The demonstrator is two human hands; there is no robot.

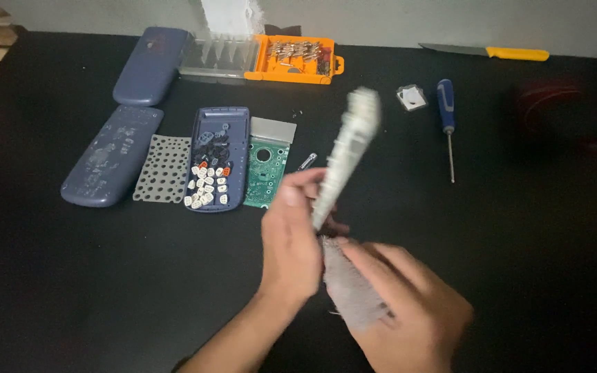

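Left hand closed around the lower end of a pale keypad strip, held up tilted over the black table, its upper end smeared by motion blur. Right hand clenched on a grey cloth, pressed just under the strip's lower end; whether cloth and strip touch cannot be told through the blur. Right wrist cut off by the lower edge. Behind the hands, well apart: green circuit board, blue shell filled with loose keys, grey perforated mat, two blue covers, one partly dusty. Farther back, orange bit case, lid open, contents too small to make out. To the right, blue screwdriver, small square part, yellow-handled knife, and a dim reddish shape lost in shadow
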